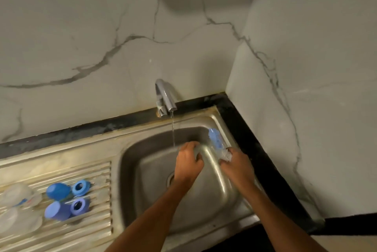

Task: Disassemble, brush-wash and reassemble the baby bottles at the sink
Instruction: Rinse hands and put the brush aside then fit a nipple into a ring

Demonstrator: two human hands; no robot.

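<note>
Our left hand (pixel 188 159) curls its fingers under the tap's stream; whether it holds something small we cannot tell. Our right hand (pixel 234 162) grips the clear bottle (pixel 222 152) by one end, over the right side of the sink (pixel 142 170). The bottle's long axis runs from that hand up and away toward the sink's far right corner, where the blue brush head (pixel 215 138) shows. We judge it is held there to keep drips in the basin and the water within reach. The tap (pixel 165 96) stands behind the sink, running. Left of the sink, on the ridged worktop (pixel 61 170), lie two blue caps (pixel 56 200), two blue rings (pixel 79 196) and clear parts (pixel 18 194), apparently set there to drain.
</note>
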